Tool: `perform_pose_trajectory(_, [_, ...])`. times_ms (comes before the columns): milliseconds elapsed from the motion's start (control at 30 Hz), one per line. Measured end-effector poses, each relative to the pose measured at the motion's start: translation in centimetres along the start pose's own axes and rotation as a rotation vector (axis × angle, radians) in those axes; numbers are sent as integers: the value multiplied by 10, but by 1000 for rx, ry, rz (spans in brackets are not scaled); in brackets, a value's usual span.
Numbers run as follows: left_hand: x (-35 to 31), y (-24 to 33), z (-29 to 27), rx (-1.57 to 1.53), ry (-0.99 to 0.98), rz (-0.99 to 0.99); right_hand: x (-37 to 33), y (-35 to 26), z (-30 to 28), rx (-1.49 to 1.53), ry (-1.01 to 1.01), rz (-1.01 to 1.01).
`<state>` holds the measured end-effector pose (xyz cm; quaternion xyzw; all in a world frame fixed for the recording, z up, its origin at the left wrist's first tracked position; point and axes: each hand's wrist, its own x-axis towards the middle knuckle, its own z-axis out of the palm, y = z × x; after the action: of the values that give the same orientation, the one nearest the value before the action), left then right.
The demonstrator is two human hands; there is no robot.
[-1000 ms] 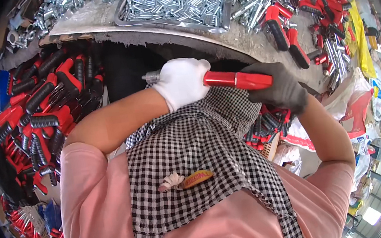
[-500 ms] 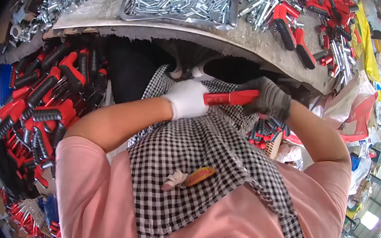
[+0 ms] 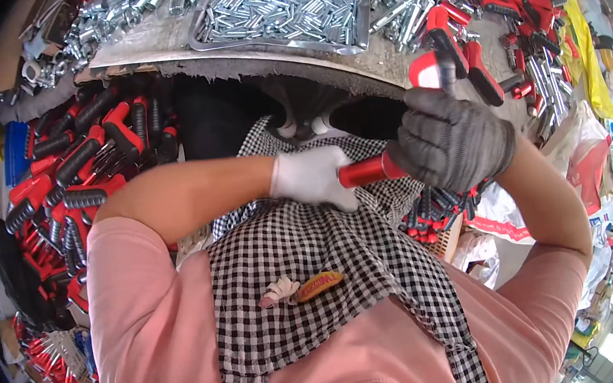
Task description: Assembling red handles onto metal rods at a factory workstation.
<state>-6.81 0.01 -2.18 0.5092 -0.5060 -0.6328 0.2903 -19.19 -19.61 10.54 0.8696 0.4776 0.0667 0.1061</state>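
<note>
My left hand [image 3: 313, 179], in a white glove, is closed at the left end of a red tubular tool part [image 3: 365, 173], in front of my checked apron. From the right, my right hand [image 3: 454, 139], in a grey knitted glove, wraps round the other end of it. Above the right hand's fingers sticks out a red piece with a bright, shiny metal part [image 3: 431, 72], blurred by glare. Whether this piece joins the red tube inside the fist is hidden.
On the workbench ahead stands a metal tray [image 3: 278, 43] of small silver pins. Red-and-black tool handles [image 3: 483, 72] and silver rods [image 3: 546, 83] lie to its right. A big heap of red-and-black pistol-grip tools [image 3: 76, 169] is at my left. More handles fill a basket [image 3: 446, 238] at lower right.
My right hand has moved up and right and turned, and the red piece with shiny metal now shows above it. The left hand has shifted slightly to the right and down.
</note>
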Motion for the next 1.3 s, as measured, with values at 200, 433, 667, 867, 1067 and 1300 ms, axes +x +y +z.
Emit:
perform_pose_trajectory(200, [9, -21, 25, 250, 289, -174, -9, -42, 42, 1030, -339, 1293])
perform_pose_trajectory(433, [18, 10, -13, 688, 515, -174, -40, -37, 57, 1618, -34, 1491])
perform_pose_trajectory(667, [-14, 33, -28, 574, 454, -154, -49, -32, 63, 1624, 142, 1398])
perform_pose_trajectory(867, [-26, 40, -30, 576, 465, -145, -48, -28, 61, 1661, 137, 1388])
perform_pose_trajectory(1067, [-22, 25, -29, 559, 479, -53, -33, -24, 43, 1104, 69, 1162])
perform_pose_trajectory(1300, [3, 13, -30, 157, -194, 25, -4, 0, -22, -169, 42, -101])
